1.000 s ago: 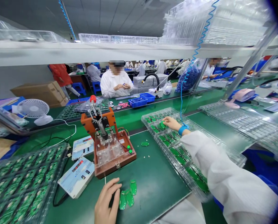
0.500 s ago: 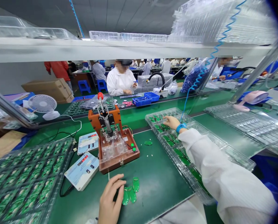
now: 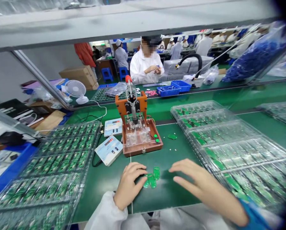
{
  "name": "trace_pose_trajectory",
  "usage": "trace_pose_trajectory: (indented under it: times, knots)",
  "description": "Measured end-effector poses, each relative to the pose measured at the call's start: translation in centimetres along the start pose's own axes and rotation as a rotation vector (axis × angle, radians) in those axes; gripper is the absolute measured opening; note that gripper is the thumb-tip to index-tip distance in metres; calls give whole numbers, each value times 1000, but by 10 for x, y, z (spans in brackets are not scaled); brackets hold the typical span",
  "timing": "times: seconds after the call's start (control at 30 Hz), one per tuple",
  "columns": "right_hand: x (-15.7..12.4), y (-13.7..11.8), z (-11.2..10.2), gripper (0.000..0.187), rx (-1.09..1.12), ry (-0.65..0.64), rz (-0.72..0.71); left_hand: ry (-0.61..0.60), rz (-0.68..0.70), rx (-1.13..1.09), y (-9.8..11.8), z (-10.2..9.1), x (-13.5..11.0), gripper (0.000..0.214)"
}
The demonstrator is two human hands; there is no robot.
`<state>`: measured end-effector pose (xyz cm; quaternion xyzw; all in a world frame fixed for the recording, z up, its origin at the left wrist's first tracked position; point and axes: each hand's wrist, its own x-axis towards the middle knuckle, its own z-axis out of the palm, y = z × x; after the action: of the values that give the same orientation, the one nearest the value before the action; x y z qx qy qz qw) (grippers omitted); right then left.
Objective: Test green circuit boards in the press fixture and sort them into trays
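Three small green circuit boards (image 3: 151,177) lie in a loose cluster on the green mat (image 3: 162,156), directly in front of the test fixture (image 3: 140,134); each is flat, glossy, with a rounded oblong outline; two overlap, the third lies just beside them. Left hand (image 3: 129,185) rests palm-down on the mat just left of the cluster, fingers curled, fingertips touching the nearest board; whether it pinches a board, cannot tell. Right hand (image 3: 202,185) hovers to the right of the cluster, fingers spread and flat, holding nothing, apart from the boards.

Test fixture: one unit, brown-orange base with a clear plastic top plate, upright lever with a red knob, two green buttons on its right edge. One further single green board (image 3: 172,136) lies on the mat just right of the fixture. Two small white meter boxes (image 3: 108,150) with red digit displays sit just left of the fixture, cabled.

Left of the fixture: clear blister trays (image 3: 56,166), compartments filled with green boards. Right of the fixture: clear ribbed trays (image 3: 234,143), partly filled. Behind the fixture, across the green belt: one person in a white coat (image 3: 146,65), one white desk fan (image 3: 76,90), two blue bins (image 3: 173,88).
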<state>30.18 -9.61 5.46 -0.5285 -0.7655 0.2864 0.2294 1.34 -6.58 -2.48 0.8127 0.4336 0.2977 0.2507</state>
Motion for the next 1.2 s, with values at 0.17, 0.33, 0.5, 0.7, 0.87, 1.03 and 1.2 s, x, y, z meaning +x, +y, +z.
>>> trace_pose_trajectory:
  times: [0.17,0.33,0.5,0.7,0.87,1.03,1.2]
  knots:
    - [15,20,75,24,28,-43,53,-276,16,62,-2,-15,-5,22]
    - [24,30,88,24,-32,-47,14,-338,-3,65,-5,-17,-5,27]
    - [25,31,89,19,-11,-77,31,-304,23,82,-1,-16,-4,26]
    - [33,32,60,20,128,-5,18,-196,29,104,6,-47,-2,21]
    - [87,31,26,22,121,186,-133,39,63,66,-9,-74,35,19]
    - [145,29,24,19,53,150,-236,207,75,168,-33,-68,82,18]
    - [164,30,32,19,33,123,-287,215,75,206,-45,-61,96,16]
